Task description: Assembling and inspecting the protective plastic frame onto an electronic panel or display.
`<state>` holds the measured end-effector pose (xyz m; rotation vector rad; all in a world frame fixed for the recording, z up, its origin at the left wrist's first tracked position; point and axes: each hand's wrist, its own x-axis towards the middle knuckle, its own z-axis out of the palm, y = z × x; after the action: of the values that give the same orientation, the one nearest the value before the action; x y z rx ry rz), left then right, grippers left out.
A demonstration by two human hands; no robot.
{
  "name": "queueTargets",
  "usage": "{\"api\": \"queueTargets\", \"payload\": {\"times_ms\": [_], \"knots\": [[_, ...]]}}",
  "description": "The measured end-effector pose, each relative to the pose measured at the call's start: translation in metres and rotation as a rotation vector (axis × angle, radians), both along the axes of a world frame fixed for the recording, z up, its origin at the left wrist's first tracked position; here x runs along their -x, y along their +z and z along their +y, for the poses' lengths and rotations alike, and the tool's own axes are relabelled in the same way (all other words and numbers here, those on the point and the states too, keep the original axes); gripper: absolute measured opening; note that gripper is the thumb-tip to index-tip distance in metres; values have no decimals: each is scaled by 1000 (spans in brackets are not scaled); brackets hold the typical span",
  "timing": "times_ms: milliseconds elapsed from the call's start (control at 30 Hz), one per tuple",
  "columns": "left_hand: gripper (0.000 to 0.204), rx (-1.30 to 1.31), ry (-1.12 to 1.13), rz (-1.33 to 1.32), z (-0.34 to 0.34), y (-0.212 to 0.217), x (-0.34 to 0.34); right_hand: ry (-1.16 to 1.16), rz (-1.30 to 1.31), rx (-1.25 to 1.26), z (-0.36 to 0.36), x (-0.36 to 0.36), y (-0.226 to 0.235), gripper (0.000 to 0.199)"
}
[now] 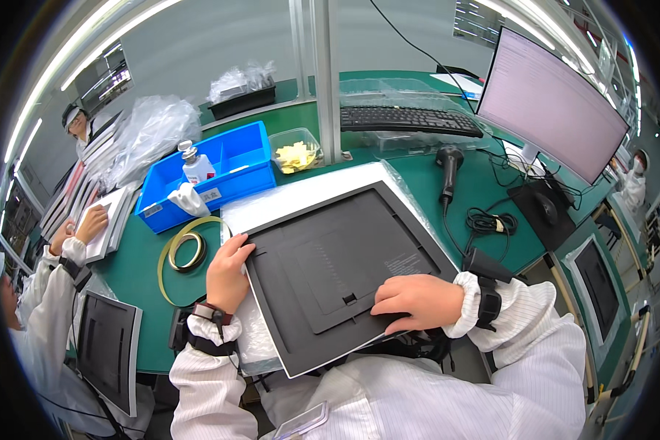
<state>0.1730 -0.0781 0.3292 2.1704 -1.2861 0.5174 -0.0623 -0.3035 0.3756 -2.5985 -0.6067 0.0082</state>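
Left hand [229, 275] grasps black panel's [345, 257] left edge | right hand [418, 302] rests loosely on its face, ungripping | panel overhangs bench's [145, 271] near edge | may tip lapward if left grip slackens

The panel [286, 253] is matt black with a thin white edge, above a deep green counter [141, 315]. The divided bin [253, 154] is bright blue, the bottle [198, 170] white with a little red, the small pieces [295, 157] in the clear tub pale yellow. Keyboard [411, 119] and scanner [448, 163] are black; the screen [543, 106] glows pale lilac. The sleeves [539, 323] are white — finely striped — with black wristbands [489, 302].
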Motion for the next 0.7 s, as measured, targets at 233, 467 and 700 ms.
{"api": "queueTargets", "payload": {"times_ms": [233,467,700], "knots": [[46,-6,-19,70,-7,-6,-4,-94,-130,-20,-8,-19,2,24],[34,116,95,238,11,-10,-19,-74,-200,-110,1,-55,-29,30],[32,104,60,233,4,-9,-16,-98,-130,-57,-1,-54,-26,32]]}}
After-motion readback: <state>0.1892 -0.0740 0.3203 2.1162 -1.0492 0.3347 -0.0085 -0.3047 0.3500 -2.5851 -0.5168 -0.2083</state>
